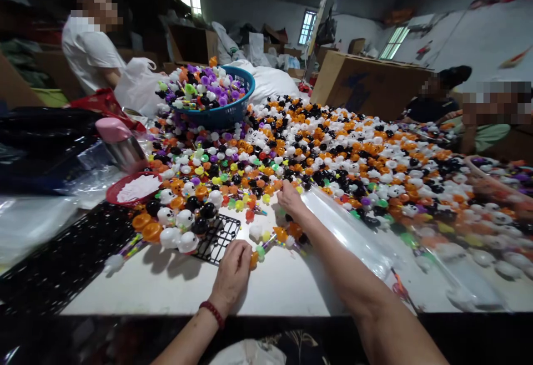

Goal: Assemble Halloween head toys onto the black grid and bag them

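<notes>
My left hand (234, 270), with a dark red beaded bracelet on its wrist, is low over the white table with its fingers curled closed. A small orange piece (253, 259) shows at its fingertips; whether they hold it I cannot tell. Beside it lie sticks with colourful toppers (281, 236). My right hand (290, 199) reaches farther forward to the edge of the heap of small plastic figures (316, 143), fingers pinched; what is in them is hidden. To the left, a black grid rack (225, 237) carries rows of pumpkin, skull and black heads (177, 221).
Clear plastic bags (345, 229) lie right of my right forearm, with orange-handled scissors (400, 287) near the front edge. A blue basket (233, 110) full of figures, a red tray (120, 190) with white slips and a pink-lidded flask (122, 143) stand left. Several people are around the table.
</notes>
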### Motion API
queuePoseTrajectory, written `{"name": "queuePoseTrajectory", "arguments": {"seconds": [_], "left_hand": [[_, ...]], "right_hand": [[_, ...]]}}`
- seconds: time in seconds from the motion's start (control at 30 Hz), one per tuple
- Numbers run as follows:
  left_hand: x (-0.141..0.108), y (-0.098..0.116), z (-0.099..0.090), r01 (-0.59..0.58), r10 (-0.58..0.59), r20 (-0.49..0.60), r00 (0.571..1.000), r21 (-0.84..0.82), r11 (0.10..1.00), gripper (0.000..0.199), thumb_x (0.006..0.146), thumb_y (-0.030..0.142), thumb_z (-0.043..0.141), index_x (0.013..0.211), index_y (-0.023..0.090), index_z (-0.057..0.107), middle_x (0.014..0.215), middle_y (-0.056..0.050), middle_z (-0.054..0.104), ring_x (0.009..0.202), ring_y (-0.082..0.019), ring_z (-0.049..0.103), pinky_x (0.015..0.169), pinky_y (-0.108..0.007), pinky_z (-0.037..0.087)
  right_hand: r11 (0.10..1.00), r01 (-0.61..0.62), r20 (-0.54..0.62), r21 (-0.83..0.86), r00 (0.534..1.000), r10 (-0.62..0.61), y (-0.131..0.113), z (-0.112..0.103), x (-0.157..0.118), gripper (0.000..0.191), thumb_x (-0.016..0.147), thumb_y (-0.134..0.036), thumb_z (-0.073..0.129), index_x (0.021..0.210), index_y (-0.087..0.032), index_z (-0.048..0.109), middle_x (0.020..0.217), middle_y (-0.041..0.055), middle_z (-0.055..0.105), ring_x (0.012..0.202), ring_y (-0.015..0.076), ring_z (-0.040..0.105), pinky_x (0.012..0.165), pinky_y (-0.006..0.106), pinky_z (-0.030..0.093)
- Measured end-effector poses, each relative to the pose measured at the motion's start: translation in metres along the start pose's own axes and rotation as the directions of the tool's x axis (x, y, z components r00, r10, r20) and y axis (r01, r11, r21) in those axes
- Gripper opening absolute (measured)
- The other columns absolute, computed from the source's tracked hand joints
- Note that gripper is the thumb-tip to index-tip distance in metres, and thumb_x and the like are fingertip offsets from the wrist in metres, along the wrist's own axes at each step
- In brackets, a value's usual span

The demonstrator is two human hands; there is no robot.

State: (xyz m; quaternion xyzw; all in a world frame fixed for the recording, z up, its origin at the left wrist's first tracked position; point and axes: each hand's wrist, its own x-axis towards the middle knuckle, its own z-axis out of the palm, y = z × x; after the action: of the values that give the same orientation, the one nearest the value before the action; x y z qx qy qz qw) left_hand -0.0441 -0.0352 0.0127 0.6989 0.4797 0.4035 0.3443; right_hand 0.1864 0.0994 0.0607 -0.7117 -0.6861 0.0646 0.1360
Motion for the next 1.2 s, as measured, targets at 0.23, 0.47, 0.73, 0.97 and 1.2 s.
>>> {"name": "queuePoseTrajectory", "arguments": {"seconds": [0.23,0.47,0.73,0.97,1.2], "left_hand": [[0.001,0.000,-0.002,0.005,-0.005,0.020,1.000,-0.004,1.000,0.032,0.100,0.039,0.035,0.086,0.022,0.058,0.093,-0.004,0.060,0.093,-0.019,0.054,0.086,-0.034,0.044],[0.001,0.005,-0.003,-0.003,0.003,-0.001,1.000,0.019,1.000,0.036,0.101,0.040,0.030,0.085,0.021,0.056,0.091,-0.004,0.059,0.090,-0.019,0.054,0.086,-0.034,0.043],[0.002,0.007,-0.001,0.036,-0.030,-0.074,0.997,0.079,0.996,0.032,0.097,0.045,0.038,0.091,0.021,0.059,0.092,-0.004,0.061,0.088,-0.019,0.058,0.083,-0.035,0.046],[0.003,0.002,0.001,0.073,-0.064,-0.104,0.992,0.081,0.994,0.033,0.095,0.046,0.043,0.104,0.018,0.058,0.098,-0.007,0.063,0.091,-0.019,0.060,0.087,-0.037,0.050],[0.001,-0.002,0.001,-0.188,0.204,-0.123,0.971,0.131,0.973,0.047,0.093,0.034,0.048,0.138,0.022,0.046,0.145,-0.015,0.042,0.109,-0.020,0.059,0.085,-0.035,0.055]], "right_hand": [[0.986,0.035,0.028,0.162,0.999,-0.040,-0.028,0.019,-0.011,0.037,0.076,-0.017,0.061,0.113,-0.020,0.063,0.099,0.0092,0.067,0.089,0.0240,0.058,0.076,0.029,0.040],[0.891,0.047,-0.078,0.451,0.997,-0.013,-0.024,0.005,-0.041,0.021,0.083,-0.024,0.050,0.100,-0.019,0.062,0.087,0.0015,0.065,0.078,0.0172,0.056,0.069,0.026,0.042],[0.024,-0.137,0.138,0.990,0.990,-0.043,-0.033,-0.008,-0.124,0.046,0.066,-0.039,0.081,0.103,-0.020,0.061,0.067,-0.0060,0.052,0.052,0.0082,0.038,0.050,0.022,0.031],[-0.144,-0.161,0.145,0.976,0.983,-0.115,-0.037,-0.012,-0.153,0.036,0.070,-0.033,0.079,0.096,-0.019,0.059,0.075,-0.0039,0.057,0.054,0.0068,0.039,0.050,0.020,0.028],[0.323,-0.056,0.057,0.945,0.998,0.006,-0.052,0.002,-0.168,0.022,0.073,-0.036,0.071,0.078,-0.019,0.058,0.068,-0.0052,0.050,0.061,0.0111,0.043,0.058,0.024,0.036]]}}
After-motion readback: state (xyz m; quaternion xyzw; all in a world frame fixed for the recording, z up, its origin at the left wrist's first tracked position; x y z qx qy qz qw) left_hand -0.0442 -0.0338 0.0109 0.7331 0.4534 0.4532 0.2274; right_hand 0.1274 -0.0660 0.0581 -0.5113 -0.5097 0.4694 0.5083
